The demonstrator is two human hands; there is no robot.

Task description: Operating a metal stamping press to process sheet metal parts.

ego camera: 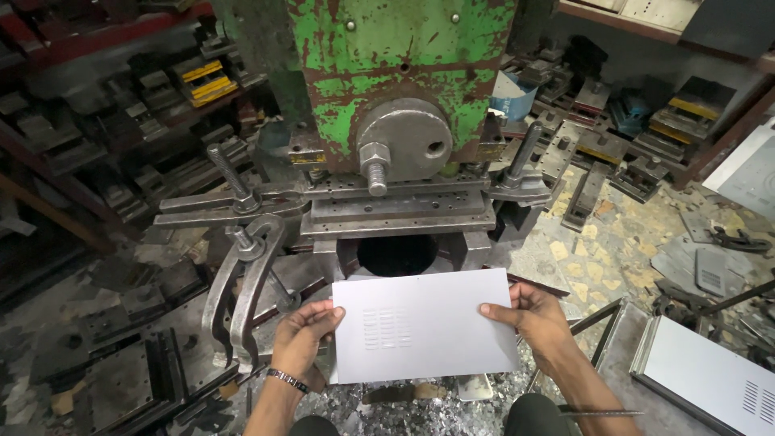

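- Clamp levers (242,282), curved and worn, are being seen furthest left of the grey sheet (424,324), hanging off a bolt on the press bed and lying just beside the sheet's left edge.
- Left hand (303,335) is being closed on the left edge of the grey sheet, thumb on top and fingers under; a wristband (288,379) is being worn just below that edge.
- Sheet handling looks to be the step in hand: the flat grey sheet, already carrying a small block of punched slots (384,328) left of its middle, is being held level between both hands, in front of and just below the round die opening (397,254).
- Positioning is judged to be what the next move calls for: the sheet would have to be slid forward and squared under the grey ram (404,141) of the green press (400,48), which is standing directly above the sheet's far edge, with fingers being kept clear of the opening.
- Right hand (529,316) is being closed on the right edge of the sheet in the same pinch, thumb on top.
- Punched panel (710,379), grey with slots of its own, is lying well to the right of the held sheet, near the scrap-strewn floor (597,250).
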